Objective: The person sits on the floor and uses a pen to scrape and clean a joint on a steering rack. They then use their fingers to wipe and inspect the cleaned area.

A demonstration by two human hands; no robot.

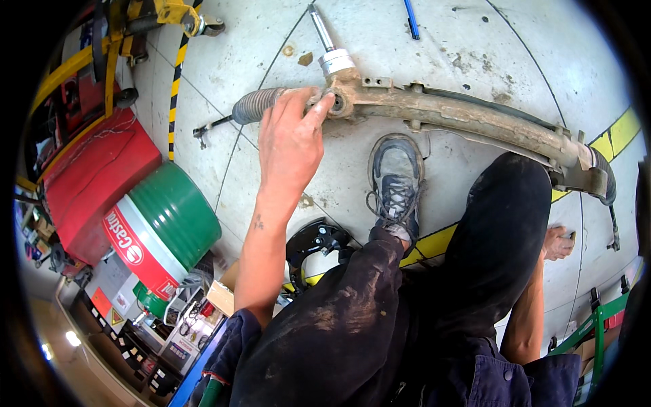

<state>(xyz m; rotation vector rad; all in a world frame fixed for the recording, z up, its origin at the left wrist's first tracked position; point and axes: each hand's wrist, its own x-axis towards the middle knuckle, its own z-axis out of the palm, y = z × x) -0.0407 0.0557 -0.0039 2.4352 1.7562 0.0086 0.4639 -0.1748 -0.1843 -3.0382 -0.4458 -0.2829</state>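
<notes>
A dirty steering rack (468,112) lies across the floor in front of me. Its pinion shaft (321,28) points away from me, with a bright collar (337,62) at the base. My left hand (291,136) grips the rack's left end beside the pinion housing, its thumb next to a round opening. Left of those fingers is a ribbed rubber boot (254,107), then a thin tie rod (211,127). My right hand (559,244) is low beyond my right knee, away from the rack. Its fingers are curled together; what they hold, if anything, I cannot make out.
A blue pen-like stick (412,20) lies beyond the rack. My shoe (397,178) stands close to its near side. A black curved part (315,244) sits by my left forearm. At left are a green drum (173,217), a red cabinet (102,183) and a yellow wheeled frame (178,13).
</notes>
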